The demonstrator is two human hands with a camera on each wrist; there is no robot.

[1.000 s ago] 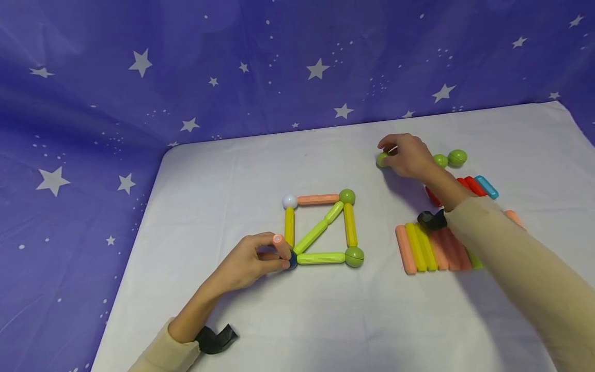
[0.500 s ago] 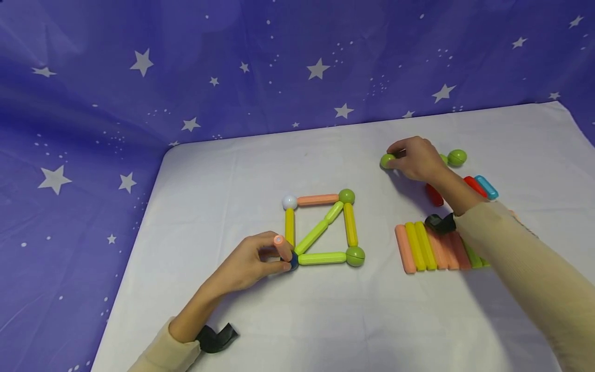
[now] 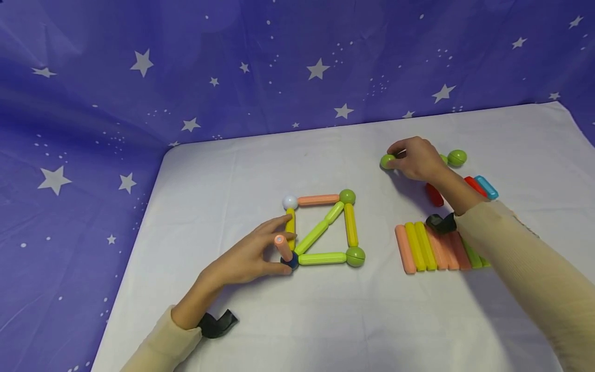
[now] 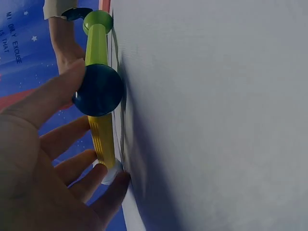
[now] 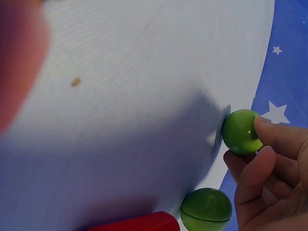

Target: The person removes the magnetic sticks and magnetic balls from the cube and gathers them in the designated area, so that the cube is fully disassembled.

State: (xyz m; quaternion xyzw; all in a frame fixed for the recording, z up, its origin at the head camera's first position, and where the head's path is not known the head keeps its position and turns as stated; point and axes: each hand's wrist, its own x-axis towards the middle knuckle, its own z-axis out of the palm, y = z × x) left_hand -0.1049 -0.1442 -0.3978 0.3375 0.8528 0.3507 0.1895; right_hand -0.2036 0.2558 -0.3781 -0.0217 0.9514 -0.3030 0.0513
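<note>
Right hand (image 3: 416, 161) pinching a green ball (image 5: 239, 132); left hand (image 3: 248, 257) parted around a dark blue ball (image 3: 289, 262).
We enter the green ball at the right hand's left side, between thumb and fingertips; rightward of that grip, a spare green ball (image 3: 457, 157); nearer the person, partly under the forearm, a red stick (image 3: 434, 195) and a row of sticks (image 3: 415, 247); we enter the left hand with fingers loosely extended and spread, clasping nothing, the thumb tip at the dark blue ball, contact uncertain; between thumb and fingers, a pink stick (image 3: 283, 248) standing on that ball; by the fingers, a yellow stick (image 4: 102, 139) leading to a white ball (image 3: 290, 202); right of the thumb, a light green stick (image 3: 323, 259) meeting a corner ball (image 3: 355, 256).
</note>
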